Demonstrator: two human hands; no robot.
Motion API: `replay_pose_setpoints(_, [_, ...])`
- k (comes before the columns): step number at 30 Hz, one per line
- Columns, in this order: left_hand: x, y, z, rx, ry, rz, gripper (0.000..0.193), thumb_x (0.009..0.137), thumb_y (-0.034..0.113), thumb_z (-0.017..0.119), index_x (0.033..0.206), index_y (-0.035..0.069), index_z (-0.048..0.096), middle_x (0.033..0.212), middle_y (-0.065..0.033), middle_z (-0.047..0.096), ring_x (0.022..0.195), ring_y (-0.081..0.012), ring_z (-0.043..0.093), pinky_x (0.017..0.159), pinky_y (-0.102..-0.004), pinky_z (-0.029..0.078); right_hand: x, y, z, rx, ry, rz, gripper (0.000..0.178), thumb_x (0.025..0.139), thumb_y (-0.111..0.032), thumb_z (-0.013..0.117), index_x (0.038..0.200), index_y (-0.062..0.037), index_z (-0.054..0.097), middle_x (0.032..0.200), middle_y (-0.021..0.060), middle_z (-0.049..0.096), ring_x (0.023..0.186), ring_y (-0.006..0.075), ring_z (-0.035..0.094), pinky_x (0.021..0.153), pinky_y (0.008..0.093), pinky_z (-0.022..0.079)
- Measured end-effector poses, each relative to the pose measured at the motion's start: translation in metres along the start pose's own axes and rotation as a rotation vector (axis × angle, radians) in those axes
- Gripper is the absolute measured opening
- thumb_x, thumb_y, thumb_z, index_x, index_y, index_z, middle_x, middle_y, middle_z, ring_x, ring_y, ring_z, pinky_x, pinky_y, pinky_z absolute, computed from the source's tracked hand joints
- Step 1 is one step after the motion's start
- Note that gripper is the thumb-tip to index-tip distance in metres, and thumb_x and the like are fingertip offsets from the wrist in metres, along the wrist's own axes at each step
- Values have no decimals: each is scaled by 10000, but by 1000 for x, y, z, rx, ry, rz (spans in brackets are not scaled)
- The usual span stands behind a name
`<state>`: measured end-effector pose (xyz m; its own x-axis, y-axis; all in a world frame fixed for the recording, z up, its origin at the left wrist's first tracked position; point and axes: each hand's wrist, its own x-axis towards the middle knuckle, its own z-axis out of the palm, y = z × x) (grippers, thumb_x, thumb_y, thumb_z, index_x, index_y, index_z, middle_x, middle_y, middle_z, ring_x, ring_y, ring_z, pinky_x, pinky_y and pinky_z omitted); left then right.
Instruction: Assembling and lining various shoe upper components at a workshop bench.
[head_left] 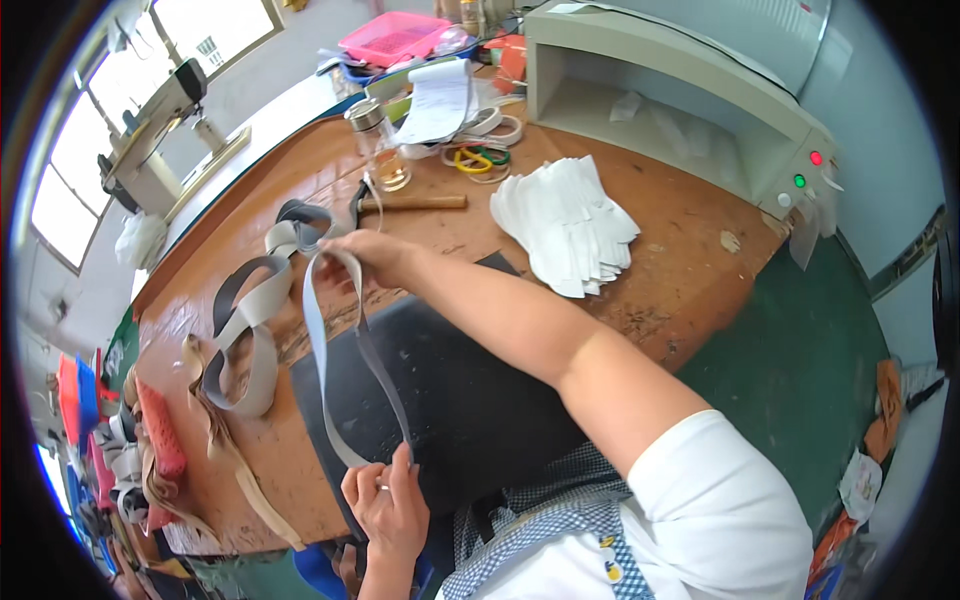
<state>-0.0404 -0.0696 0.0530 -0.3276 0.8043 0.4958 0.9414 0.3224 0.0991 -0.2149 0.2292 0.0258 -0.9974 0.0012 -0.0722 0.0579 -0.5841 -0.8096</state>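
A long grey elastic strap (316,350) hangs in a narrow loop between my hands, above a black mat (470,375). My left hand (388,505), with a ring on one finger, pinches the near end of the loop by the mat's front edge. Reaching across the mat, my right hand (365,262) grips the far end with fingers closed; its fingertips are partly hidden by the strap. More of the same kind of strap (262,375) lies in loose curls left of the mat. Just beyond my right hand is a hammer (425,202) with a wooden handle.
On the brown table (690,290) lies a fanned stack of white pieces (568,225). Behind stand a glass jar (385,150), yellow-handled scissors (475,160), tape rolls (508,128) and a pink basket (395,38). A machine (660,80) borders the far right; tan strips (245,480) lie left.
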Motion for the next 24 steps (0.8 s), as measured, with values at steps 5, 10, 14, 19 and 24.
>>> replay_pose_setpoints(5, [27, 12, 43, -174, -50, -193, 376, 786, -31, 710, 1150, 24, 634, 783, -102, 646, 843, -299, 590, 850, -423, 458, -31, 17, -53, -1519, 548, -236, 291, 989, -278, 524, 939, -17, 642, 895, 224, 724, 856, 362, 713, 778, 463, 555])
replay_pose_setpoints(10, [32, 21, 32, -158, -17, -294, 398, 776, 0, 747, 1157, 39, 641, 798, -100, 653, 862, -297, 601, 859, -422, 464, -126, 6, -56, -1666, 428, -514, 188, 890, -217, 600, 917, -36, 644, 963, 185, 674, 955, 374, 647, 828, 480, 511])
replay_pose_setpoints(14, [56, 31, 32, -220, -59, -137, 394, 787, 107, 789, 1149, 44, 647, 875, -109, 677, 914, -329, 612, 891, -443, 469, -229, -20, -88, -1767, 559, -461, 144, 834, -134, 661, 922, -21, 654, 939, 174, 649, 955, 379, 614, 853, 471, 504])
replay_pose_setpoints(19, [78, -7, 21, -197, 109, -283, 358, 803, 162, 785, 1106, 31, 646, 961, -125, 685, 992, -340, 607, 899, -436, 480, -282, -8, -59, -1702, 668, -601, 39, 892, -20, 613, 911, 11, 628, 912, 175, 639, 886, 366, 622, 790, 428, 496])
replay_pose_setpoints(24, [109, -89, 61, 98, -245, -574, 476, 784, 161, 766, 1166, -13, 541, 1184, -235, 592, 1137, -370, 592, 901, -440, 519, -288, 31, -1, -1378, 447, -477, 61, 887, 53, 606, 935, 28, 633, 903, 148, 646, 801, 287, 627, 696, 341, 507])
